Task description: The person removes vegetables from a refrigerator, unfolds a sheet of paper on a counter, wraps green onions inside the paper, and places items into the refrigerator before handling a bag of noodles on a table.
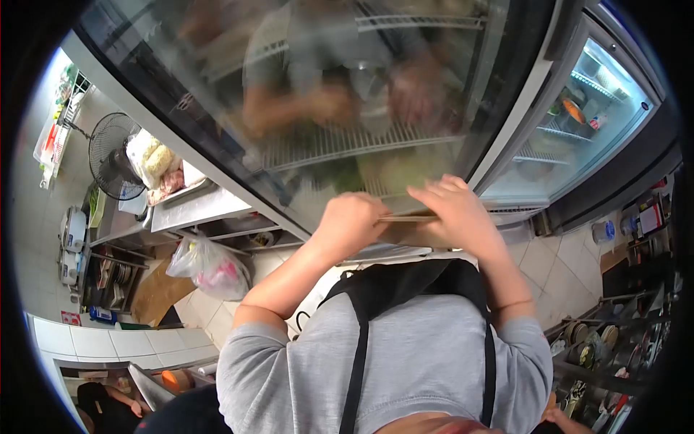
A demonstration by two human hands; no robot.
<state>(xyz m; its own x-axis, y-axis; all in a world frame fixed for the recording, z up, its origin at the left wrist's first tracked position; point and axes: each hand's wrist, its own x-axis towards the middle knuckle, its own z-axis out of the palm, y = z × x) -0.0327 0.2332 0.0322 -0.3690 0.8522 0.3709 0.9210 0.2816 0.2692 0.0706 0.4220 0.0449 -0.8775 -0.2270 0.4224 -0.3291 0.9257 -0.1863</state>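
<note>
In front of my apron, a thin brown flat thing [410, 219] with a pale edge spans the gap between my hands; its kind is unclear. My left hand [350, 223] is closed around its left end, fingers curled. My right hand [457, 217] lies over the right end, its fingers stretched out towards the left and slightly blurred; whether the thumb grips from below is hidden. Just beyond both hands stands a glass fridge door [303, 155], with wire shelves, green produce and reflected arms showing in it.
At right, a second glass-door fridge [571, 130] is lit inside. On the left, a steel counter [199, 210] holds bagged food [153, 159] beside a black fan [108, 155]. Below it a filled plastic bag [210, 267] rests near the tiled floor. Another person [108, 405] shows at lower left.
</note>
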